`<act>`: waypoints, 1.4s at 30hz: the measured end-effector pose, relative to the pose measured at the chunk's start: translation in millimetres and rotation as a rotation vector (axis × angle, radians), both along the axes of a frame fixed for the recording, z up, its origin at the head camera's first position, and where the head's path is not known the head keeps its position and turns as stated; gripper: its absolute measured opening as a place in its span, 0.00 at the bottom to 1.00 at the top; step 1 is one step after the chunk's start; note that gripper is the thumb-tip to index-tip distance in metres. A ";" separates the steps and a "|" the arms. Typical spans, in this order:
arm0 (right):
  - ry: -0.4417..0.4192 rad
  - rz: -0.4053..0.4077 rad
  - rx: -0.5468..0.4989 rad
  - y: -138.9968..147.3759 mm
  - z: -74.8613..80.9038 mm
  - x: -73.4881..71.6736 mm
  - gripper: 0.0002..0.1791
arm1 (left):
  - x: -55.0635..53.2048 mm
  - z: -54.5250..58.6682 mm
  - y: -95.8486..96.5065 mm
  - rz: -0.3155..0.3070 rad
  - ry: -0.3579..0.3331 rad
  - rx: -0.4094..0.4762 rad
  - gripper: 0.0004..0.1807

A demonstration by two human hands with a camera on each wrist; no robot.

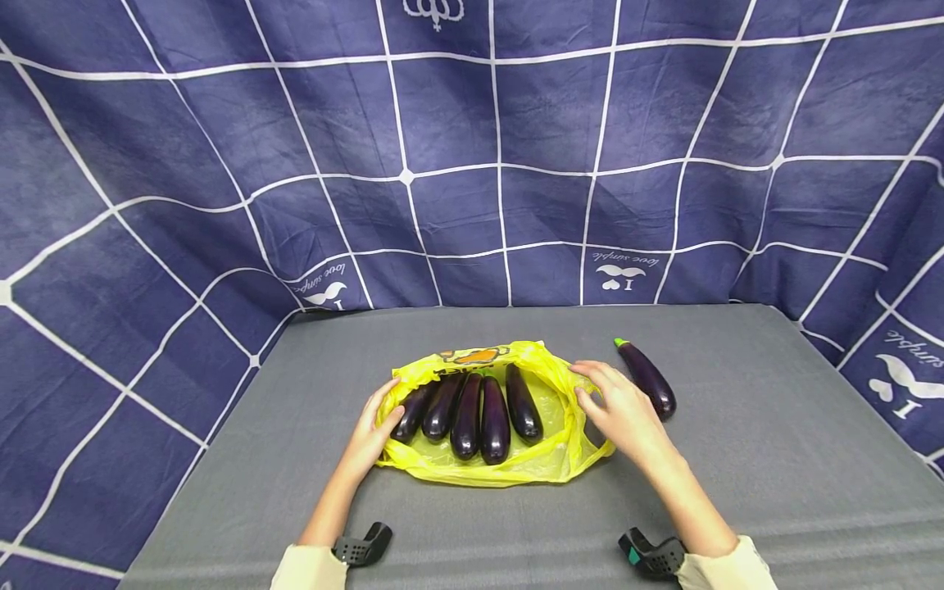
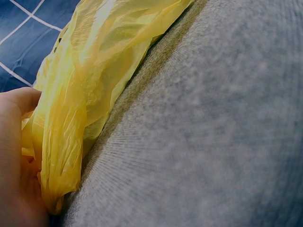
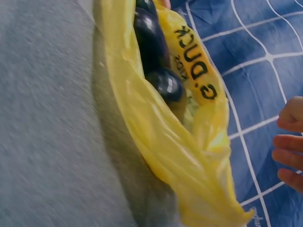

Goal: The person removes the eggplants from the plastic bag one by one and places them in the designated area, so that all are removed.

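Note:
A yellow plastic bag (image 1: 509,474) lies on its side with its mouth spread wide. Inside it, several dark purple eggplants (image 1: 495,422) lie next to one another. My left hand (image 1: 367,432) holds the bag's left edge, thumb over the rim beside the leftmost eggplant; the left wrist view shows bunched plastic (image 2: 64,156) against the fingers. My right hand (image 1: 625,410) is by the bag's right rim, fingers spread and loosely bent. In the right wrist view its fingers (image 3: 289,156) stand apart from the bag, with nothing between them.
One more eggplant (image 1: 649,381), green stem pointing away, lies on the grey table (image 1: 774,426) just beyond my right hand. A blue curtain (image 1: 546,205) with white lines hangs behind the table and along its sides.

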State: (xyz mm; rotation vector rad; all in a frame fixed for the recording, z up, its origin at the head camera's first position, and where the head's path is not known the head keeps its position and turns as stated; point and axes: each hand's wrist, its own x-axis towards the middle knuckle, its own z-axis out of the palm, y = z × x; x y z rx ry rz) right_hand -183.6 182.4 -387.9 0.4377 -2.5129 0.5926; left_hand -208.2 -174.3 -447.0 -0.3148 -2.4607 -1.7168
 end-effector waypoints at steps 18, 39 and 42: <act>-0.117 0.127 0.031 -31.2 -30.8 -0.5 0.29 | -2.3 -3.4 -2.0 0.000 -0.008 -0.007 0.25; -0.146 0.175 0.081 -47.7 -66.7 2.6 0.33 | 6.6 12.3 4.2 -0.012 -0.015 -0.012 0.25; -0.183 0.174 0.063 -48.2 -69.8 2.4 0.34 | 6.5 12.3 4.2 -0.012 -0.015 -0.009 0.25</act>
